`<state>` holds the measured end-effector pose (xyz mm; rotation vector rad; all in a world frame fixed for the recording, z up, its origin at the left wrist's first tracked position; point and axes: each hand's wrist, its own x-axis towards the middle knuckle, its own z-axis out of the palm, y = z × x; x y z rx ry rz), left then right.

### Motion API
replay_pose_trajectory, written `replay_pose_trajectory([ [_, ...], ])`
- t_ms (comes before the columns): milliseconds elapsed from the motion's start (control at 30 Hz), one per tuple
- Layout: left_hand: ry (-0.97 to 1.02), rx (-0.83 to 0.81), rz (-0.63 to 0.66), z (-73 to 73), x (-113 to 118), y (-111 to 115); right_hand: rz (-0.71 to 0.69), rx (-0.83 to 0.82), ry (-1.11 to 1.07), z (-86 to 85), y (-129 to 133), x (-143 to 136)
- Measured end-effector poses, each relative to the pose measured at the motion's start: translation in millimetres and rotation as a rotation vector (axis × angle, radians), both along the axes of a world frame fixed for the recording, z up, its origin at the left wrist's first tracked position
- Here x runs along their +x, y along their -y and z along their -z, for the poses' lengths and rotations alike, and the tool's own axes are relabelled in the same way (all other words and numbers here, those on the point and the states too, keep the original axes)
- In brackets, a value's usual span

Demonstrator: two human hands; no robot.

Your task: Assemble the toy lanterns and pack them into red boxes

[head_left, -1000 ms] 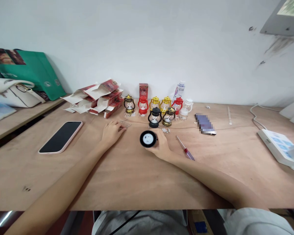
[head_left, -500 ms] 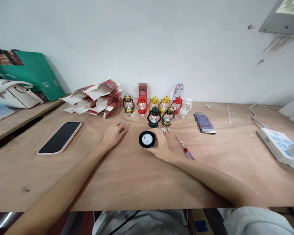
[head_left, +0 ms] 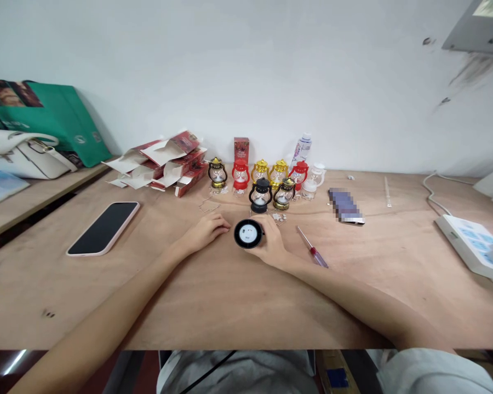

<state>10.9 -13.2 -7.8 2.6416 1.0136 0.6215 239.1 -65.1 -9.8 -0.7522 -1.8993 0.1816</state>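
Note:
A black lantern [head_left: 248, 234] lies with its round base facing me, a pale disc in the middle of that base. My right hand [head_left: 271, 243] is wrapped round it from the right. Just left of the lantern is my left hand [head_left: 207, 232], low over the table, its fingers bent and close together; whether they pinch anything is too small to tell. Behind them stand a second black lantern [head_left: 260, 198] and a bronze lantern [head_left: 284, 196]. Small white pieces [head_left: 278, 218] lie near these. A screwdriver [head_left: 313, 249] with a red and clear handle rests right of my right hand.
More lanterns, among them a red one [head_left: 240, 176], line the back beside opened red boxes [head_left: 172, 161] and a bottle [head_left: 303, 148]. A phone [head_left: 103, 230] lies left, another [head_left: 345, 206] right. A power strip [head_left: 472, 246] is far right, a white handbag [head_left: 28, 156] far left.
My left hand has moved right and slightly toward me, away from the thin wire-like pieces and closer to the held lantern. My right hand still holds the lantern. The view has shifted slightly.

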Motion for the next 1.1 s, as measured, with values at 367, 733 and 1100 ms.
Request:
replay_pose_trajectory([
  [367,0.138,-0.034,-0.078,-12.0,7.8,11.4,-0.002,0.056,0.007,-0.9,0.6,-0.7],
  [733,0.791,-0.001,-0.098,-42.4,43.8,64.2,0.010,0.046,0.059,2.9,-1.0,-0.5],
  [1100,0.683,0.189,-0.056,-37.6,51.7,70.0,0.031,0.085,0.081,6.2,-1.2,-1.2],
])
